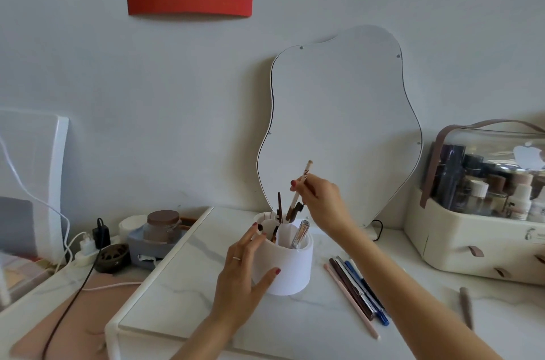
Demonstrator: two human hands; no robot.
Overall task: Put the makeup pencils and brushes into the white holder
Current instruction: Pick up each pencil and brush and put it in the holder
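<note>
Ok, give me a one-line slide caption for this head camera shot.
Right hand lowers a white pencil into the white holder steadied by the left hand; more pencils wait alongside.

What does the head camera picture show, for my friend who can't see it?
A person's right hand lowers a white pencil into a white holder on a marble table, while the left hand steadies the holder's side. More pencils lie on the table to its right, and a wavy mirror leans on the wall behind.
</note>
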